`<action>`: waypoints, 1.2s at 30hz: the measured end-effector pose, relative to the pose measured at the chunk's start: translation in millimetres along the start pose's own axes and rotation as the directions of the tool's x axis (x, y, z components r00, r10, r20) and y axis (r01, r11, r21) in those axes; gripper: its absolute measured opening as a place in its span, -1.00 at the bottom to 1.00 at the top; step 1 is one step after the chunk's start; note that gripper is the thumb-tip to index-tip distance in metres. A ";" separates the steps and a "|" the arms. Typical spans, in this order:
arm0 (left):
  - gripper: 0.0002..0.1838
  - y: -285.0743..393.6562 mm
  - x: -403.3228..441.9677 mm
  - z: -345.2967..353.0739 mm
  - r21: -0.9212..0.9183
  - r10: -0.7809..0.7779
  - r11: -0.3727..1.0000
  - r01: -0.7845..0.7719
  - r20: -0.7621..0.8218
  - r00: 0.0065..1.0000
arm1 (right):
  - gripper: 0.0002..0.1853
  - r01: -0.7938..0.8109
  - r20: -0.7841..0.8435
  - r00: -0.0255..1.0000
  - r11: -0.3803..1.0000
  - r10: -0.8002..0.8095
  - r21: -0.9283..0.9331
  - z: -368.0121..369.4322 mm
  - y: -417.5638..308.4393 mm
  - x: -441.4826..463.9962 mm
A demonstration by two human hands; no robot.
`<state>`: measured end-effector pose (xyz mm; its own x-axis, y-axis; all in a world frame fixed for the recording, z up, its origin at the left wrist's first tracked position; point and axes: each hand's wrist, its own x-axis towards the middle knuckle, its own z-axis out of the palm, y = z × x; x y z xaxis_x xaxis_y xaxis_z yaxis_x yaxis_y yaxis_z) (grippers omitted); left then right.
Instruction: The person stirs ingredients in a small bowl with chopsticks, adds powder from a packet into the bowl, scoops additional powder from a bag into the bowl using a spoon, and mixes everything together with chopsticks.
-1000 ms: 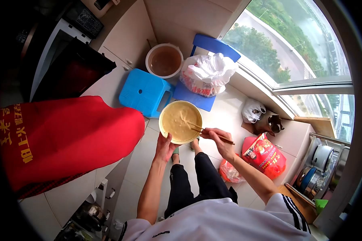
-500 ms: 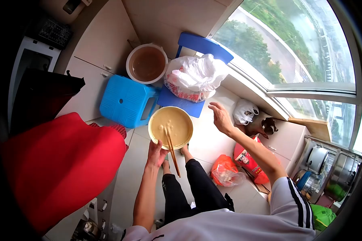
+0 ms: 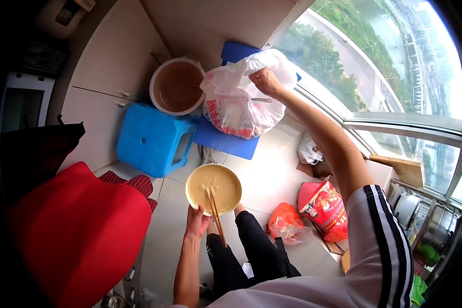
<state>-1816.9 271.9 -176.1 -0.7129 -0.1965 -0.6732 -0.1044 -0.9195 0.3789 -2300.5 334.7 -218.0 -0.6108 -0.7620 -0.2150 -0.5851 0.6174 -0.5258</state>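
My left hand [image 3: 196, 222] grips the near rim of a round bowl [image 3: 188, 190] full of pale yellow batter [image 3: 223, 185]. A pair of wooden chopsticks [image 3: 216, 218] stands slanted in the batter and leans over the rim near that hand. Farther off, my right hand [image 3: 265, 81] is closed on the upper part of a white plastic bag [image 3: 231, 110] with red print. The bag sits on a blue chair [image 3: 226, 141], and its mouth is pulled up. A spoon handle or similar slim metal piece [image 3: 262, 100] shows at the bag; its other end is hidden.
Left of the chair are a blue plastic stool [image 3: 143, 138] and a white bucket [image 3: 153, 84] of brownish liquid. A red cover [image 3: 87, 231] bulges at the left. Red bags [image 3: 287, 223] lie on the floor at right, below the window [image 3: 374, 56].
My right hand has gone from open in the air to the white bag, and has lifted its top. The bowl sits lower in view, still in my left hand.
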 end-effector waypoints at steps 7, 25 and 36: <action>-0.14 7.0 6.6 6.9 0.010 0.006 1.000 -0.006 -0.024 1.000 | -0.73 0.024 0.259 0.958 0.862 0.126 -0.506 48.1 13.4 -31.3; -0.20 12.9 15.1 -6.1 -0.007 -0.010 1.000 0.010 0.039 0.999 | -0.67 -0.322 0.327 0.863 0.917 0.386 -0.234 104.8 54.7 -59.1; -0.09 28.1 -0.8 -4.8 0.108 -0.051 0.993 0.052 -0.011 0.999 | -0.83 -0.647 0.418 0.723 0.752 0.550 0.130 -17.5 33.2 -38.2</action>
<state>-1815.9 244.6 -167.9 -0.6991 -0.1529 -0.6985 -0.2156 -0.8863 0.4098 -2305.9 387.7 -212.9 -0.5401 -0.2932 -0.7889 0.0245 0.9315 -0.3630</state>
